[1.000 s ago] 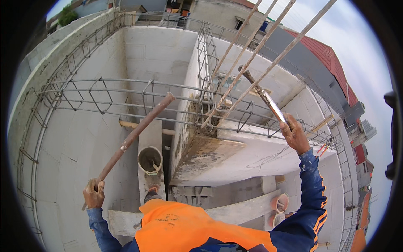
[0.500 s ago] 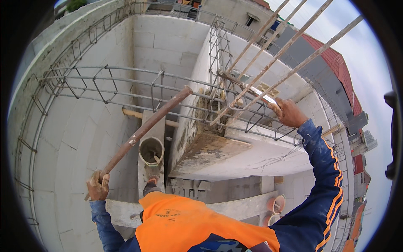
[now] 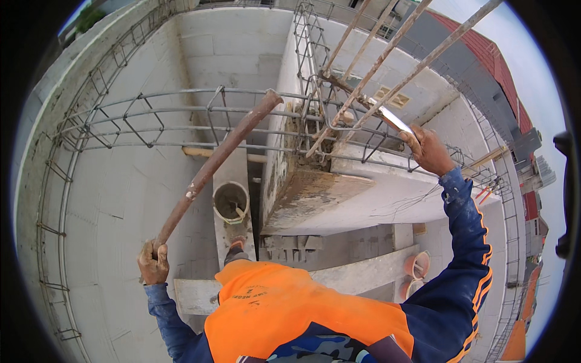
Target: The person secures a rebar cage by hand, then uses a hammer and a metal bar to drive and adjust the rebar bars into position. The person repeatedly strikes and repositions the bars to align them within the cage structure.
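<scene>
My left hand is closed around the lower end of a long brown rusty pipe. The pipe slants up and right, its flared upper end in front of the horizontal rebar cage. At the right, my right hand grips a metal bar, bright near my fingers and rusty brown farther off. That bar's far end lies against the upright rebar rods rising from the wall corner; whether it hooks onto one I cannot tell.
Below the cage, a bucket with grey contents stands on a narrow plank. A white block wall juts toward me, with a wooden board along its end. Orange buckets sit beyond a cross plank at right.
My view has shifted, so the scene sits a little differently. The pipe's upper end has risen against the rebar cage. Both hands keep their grips.
</scene>
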The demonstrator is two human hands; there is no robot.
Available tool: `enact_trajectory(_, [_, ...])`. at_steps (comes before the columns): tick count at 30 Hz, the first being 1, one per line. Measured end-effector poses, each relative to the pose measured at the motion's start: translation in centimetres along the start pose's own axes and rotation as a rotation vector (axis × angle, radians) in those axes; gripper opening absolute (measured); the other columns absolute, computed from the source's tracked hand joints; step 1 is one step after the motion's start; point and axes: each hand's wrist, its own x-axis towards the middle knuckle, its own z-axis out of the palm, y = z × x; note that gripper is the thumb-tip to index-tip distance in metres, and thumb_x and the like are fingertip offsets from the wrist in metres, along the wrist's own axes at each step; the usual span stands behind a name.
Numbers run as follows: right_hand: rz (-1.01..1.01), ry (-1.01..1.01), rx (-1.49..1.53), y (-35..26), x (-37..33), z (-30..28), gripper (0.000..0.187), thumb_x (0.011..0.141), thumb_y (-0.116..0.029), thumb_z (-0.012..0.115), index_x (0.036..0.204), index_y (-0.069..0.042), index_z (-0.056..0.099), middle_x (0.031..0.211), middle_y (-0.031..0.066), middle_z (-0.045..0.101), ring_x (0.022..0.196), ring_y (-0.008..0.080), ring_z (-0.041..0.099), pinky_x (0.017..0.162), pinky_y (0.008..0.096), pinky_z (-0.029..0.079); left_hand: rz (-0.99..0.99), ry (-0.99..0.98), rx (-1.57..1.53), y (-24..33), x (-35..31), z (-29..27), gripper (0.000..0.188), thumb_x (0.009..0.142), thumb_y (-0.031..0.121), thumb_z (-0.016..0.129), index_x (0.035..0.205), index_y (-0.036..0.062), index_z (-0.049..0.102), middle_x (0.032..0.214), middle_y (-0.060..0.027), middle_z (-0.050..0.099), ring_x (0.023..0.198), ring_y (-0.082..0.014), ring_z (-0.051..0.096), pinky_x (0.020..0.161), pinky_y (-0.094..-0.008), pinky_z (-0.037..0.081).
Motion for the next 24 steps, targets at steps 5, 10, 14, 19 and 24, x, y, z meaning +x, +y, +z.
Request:
enact_trajectory(5, [0.127,0.203,0.107,-0.7,-7.4,2.9,0.044,0.104,-0.037,0.053,0.084,0.001,0.055,0.065,0.0264,0.052,0.059,0.0487,0.051,0.055,0.0489,0.042,0.062,-0.071,-0.034,1.3,1.4,-0.1,0.069,0.09,0.07,0.06,0.078,0.0025,0.057,0.059,-0.0055,0.045,0.051,-0.0167,0.045,0.049,-0.0351,0.036])
enact_trajectory(10, [0.373,0.36,0.579,-4.0,-15.1,7.8,0.052,0.105,-0.045,0.051,0.079,0.0,0.054,0.06,0.0022,0.042,0.055,0.0118,0.041,0.052,0.0314,0.038,0.114,-0.217,-0.167,4.3,1.6,2.5,0.077,0.081,0.079,0.063,0.072,0.003,0.057,0.054,-0.0038,0.046,0.048,-0.0154,0.048,0.047,-0.0324,0.038])
enact_trajectory(14, [0.485,0.311,0.753,-6.6,-18.1,9.1,0.051,0.106,-0.044,0.05,0.079,-0.001,0.055,0.061,0.0025,0.043,0.056,0.0118,0.042,0.052,0.0304,0.038,0.199,-0.37,-0.22,7.2,2.4,5.3,0.079,0.077,0.08,0.066,0.071,0.0011,0.061,0.053,-0.0052,0.049,0.047,-0.0165,0.05,0.046,-0.032,0.04])
enact_trajectory(19, [0.435,0.374,0.847,-8.8,-16.8,10.1,0.055,0.105,-0.048,0.05,0.079,0.0,0.056,0.059,0.0027,0.044,0.055,0.0134,0.043,0.052,0.0313,0.04,0.278,-0.519,-0.235,10.0,3.5,7.7,0.082,0.074,0.081,0.068,0.069,-0.0001,0.061,0.051,-0.0057,0.048,0.046,-0.0168,0.05,0.045,-0.0329,0.04])
enact_trajectory(24, [0.486,0.212,0.823,-9.3,-15.9,11.6,0.06,0.104,-0.054,0.05,0.08,0.001,0.059,0.06,0.006,0.051,0.056,0.0157,0.048,0.053,0.0348,0.043,0.317,-0.574,-0.265,11.0,3.3,8.0,0.082,0.074,0.081,0.067,0.067,-0.0001,0.062,0.051,-0.0051,0.047,0.045,-0.0168,0.049,0.044,-0.0326,0.04])
